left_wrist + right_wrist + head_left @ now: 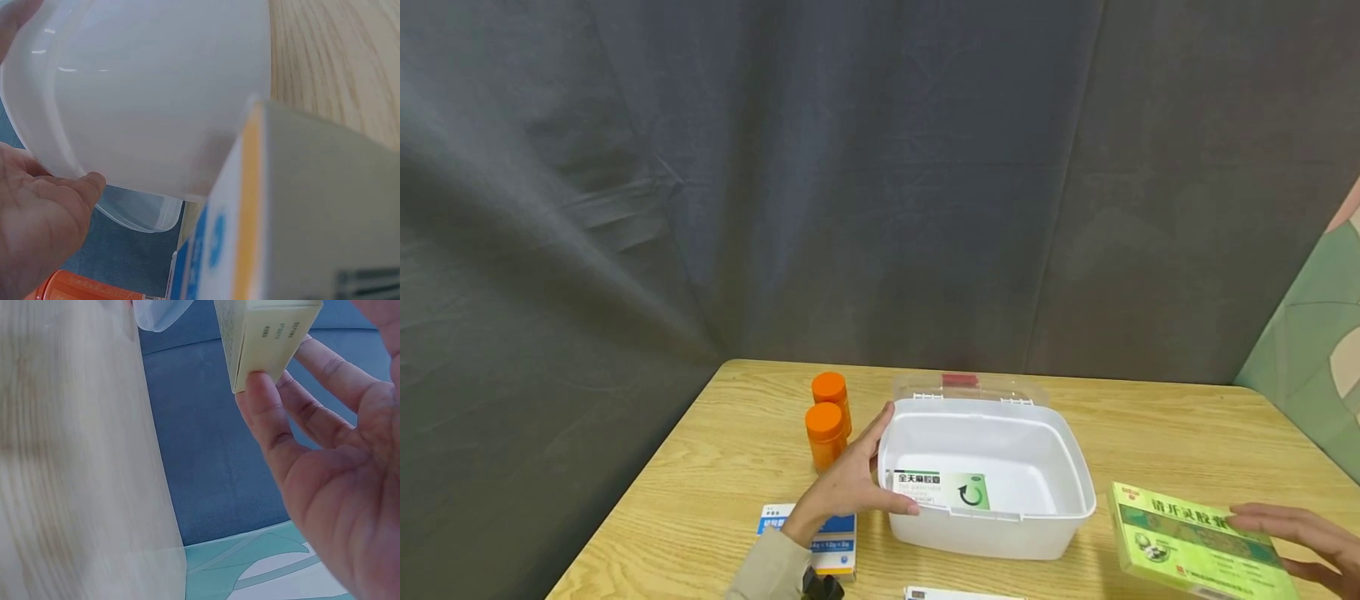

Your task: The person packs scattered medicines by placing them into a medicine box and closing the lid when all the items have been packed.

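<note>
My left hand point(847, 486) grips the left end of a white plastic container point(977, 533), thumb over the front rim and fingers at the far side. Inside the container lies a white and green medicine box point(936, 489). To the right, my right hand point(1300, 537) holds a yellow-green medicine box point(1198, 542), tilted. In the right wrist view the thumb presses on the pale end of that box point(270, 347), with fingers on its other side. Below my left wrist is a blue and white medicine box point(835, 546), partly covered by the forearm.
Two orange bottles point(826, 433) stand left of the container. Its clear lid point(1007, 387) with a red latch point(960, 380) hangs back behind it. A white box point(955, 593) shows at the bottom edge. Dark cloth point(887, 183) hangs behind the wooden table point(662, 500).
</note>
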{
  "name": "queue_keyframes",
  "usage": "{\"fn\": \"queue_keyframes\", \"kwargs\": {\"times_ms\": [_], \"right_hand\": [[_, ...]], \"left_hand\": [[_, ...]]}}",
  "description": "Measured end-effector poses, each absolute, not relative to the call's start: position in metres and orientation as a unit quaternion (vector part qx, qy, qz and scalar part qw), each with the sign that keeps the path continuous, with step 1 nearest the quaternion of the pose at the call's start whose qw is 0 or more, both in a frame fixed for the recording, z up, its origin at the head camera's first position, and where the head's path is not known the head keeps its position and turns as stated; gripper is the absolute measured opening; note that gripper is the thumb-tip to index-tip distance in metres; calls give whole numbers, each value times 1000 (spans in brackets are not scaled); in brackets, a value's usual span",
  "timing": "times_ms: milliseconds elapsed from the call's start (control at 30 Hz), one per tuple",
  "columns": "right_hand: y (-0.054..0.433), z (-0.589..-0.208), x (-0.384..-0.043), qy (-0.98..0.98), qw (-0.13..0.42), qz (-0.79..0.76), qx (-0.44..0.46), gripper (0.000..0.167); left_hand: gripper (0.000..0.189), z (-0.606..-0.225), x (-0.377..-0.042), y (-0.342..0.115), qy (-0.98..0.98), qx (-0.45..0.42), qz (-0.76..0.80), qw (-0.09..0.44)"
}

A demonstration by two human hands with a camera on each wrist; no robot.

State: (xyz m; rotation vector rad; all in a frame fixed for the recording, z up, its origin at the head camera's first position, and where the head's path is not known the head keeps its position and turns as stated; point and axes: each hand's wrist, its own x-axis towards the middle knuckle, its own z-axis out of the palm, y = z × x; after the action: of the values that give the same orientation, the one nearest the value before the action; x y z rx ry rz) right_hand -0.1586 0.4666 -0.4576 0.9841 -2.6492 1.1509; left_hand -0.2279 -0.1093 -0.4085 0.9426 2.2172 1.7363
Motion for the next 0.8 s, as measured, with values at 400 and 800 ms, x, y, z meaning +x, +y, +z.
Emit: {"fn": "queue_keyframes", "kwargs": {"times_ms": [400,800], "right_hand": [[458,-437,-163,-875,98,339,331,71],[425,-416,-152,-895,138,342,252,81]], "left_hand": [[120,-410,-228,-108,734,321,592,89],[123,-411,-229,-107,727,328,597,89]]}}
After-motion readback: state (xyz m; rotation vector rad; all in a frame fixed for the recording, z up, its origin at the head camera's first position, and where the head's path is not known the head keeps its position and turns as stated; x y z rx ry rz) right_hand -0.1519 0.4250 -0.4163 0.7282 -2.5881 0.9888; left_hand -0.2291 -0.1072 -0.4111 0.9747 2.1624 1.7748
